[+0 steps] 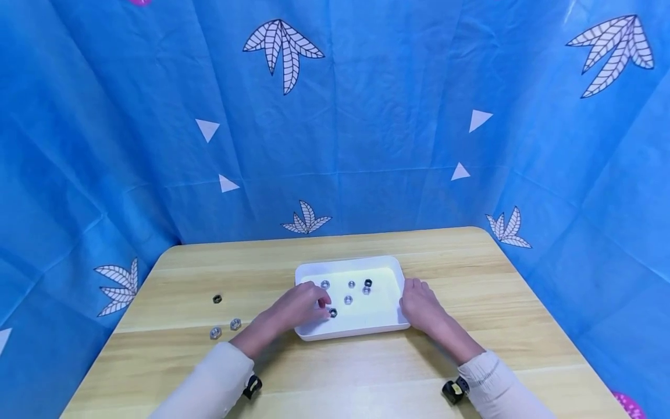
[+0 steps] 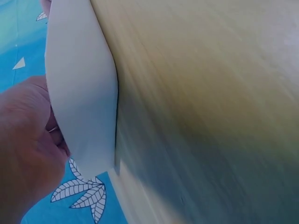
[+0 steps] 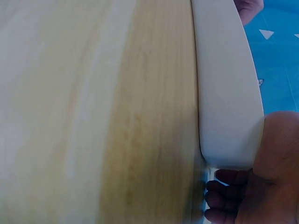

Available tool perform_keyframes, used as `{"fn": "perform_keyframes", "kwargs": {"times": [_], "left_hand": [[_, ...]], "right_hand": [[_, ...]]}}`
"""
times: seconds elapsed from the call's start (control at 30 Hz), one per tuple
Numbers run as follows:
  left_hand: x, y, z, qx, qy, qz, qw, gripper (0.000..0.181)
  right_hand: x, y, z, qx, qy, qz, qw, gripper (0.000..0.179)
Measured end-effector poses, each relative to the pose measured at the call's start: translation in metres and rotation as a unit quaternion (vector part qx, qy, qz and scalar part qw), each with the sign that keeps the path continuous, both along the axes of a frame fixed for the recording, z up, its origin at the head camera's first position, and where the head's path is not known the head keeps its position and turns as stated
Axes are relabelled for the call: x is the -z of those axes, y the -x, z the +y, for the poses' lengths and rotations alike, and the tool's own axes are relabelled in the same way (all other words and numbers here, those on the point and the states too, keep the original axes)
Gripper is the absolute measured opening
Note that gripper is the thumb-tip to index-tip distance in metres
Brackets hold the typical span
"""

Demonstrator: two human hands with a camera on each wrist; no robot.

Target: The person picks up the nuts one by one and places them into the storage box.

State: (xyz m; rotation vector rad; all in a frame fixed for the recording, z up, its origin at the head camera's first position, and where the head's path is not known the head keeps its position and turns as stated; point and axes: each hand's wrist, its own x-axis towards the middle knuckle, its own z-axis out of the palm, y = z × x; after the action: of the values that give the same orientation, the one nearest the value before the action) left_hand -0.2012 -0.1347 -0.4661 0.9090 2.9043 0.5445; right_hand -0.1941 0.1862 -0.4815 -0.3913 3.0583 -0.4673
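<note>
A shallow white tray (image 1: 356, 329) sits mid-table, with several silver and black hex nuts inside. Over its left end reaches my left hand (image 1: 300, 304), thumb and fingers bent and parted. Right at the thumb tip lies a black nut (image 1: 332, 313) on the tray floor. My right hand (image 1: 420, 305) grips the tray's right end, and in the right wrist view its fingers (image 3: 226, 198) curl by the tray's corner. Toward the back right of the tray are another black nut (image 1: 369, 282) and a silver nut (image 1: 366, 290) close together. The left wrist view shows the tray's outer wall (image 2: 81, 93).
Left of the tray, a black nut (image 1: 217, 298) and two silver nuts, one nearer the tray (image 1: 235, 324), lie on the wooden table (image 1: 356, 378). A blue patterned curtain (image 1: 387, 134) hangs behind the table and along both sides.
</note>
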Motion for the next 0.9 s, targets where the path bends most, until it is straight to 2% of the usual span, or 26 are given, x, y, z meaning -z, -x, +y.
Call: {"fn": "perform_keyframes", "kwargs": {"times": [0.13,0.33,0.47,0.73,0.9], "left_hand": [[-0.006,-0.004,-0.007,-0.006,-0.013,0.016,0.9998,0.026],[-0.013,-0.012,-0.020,-0.044,-0.040,0.018,0.9981,0.027],[-0.016,-0.017,-0.029,-0.053,-0.054,0.029,0.9967,0.026],[-0.015,-0.028,-0.047,-0.080,-0.061,0.032,0.9944,0.025],[-0.014,-0.034,-0.059,-0.106,-0.068,0.026,0.9917,0.026]], "right_hand": [[-0.001,0.000,-0.001,0.000,0.002,0.008,1.0000,0.029],[-0.001,-0.001,-0.001,-0.006,-0.002,0.016,0.9998,0.026],[0.000,-0.001,0.000,-0.008,-0.002,0.024,0.9997,0.027],[0.002,-0.002,-0.001,-0.012,0.007,0.039,0.9991,0.026],[-0.001,-0.003,-0.001,-0.009,0.000,0.023,0.9997,0.025]]}}
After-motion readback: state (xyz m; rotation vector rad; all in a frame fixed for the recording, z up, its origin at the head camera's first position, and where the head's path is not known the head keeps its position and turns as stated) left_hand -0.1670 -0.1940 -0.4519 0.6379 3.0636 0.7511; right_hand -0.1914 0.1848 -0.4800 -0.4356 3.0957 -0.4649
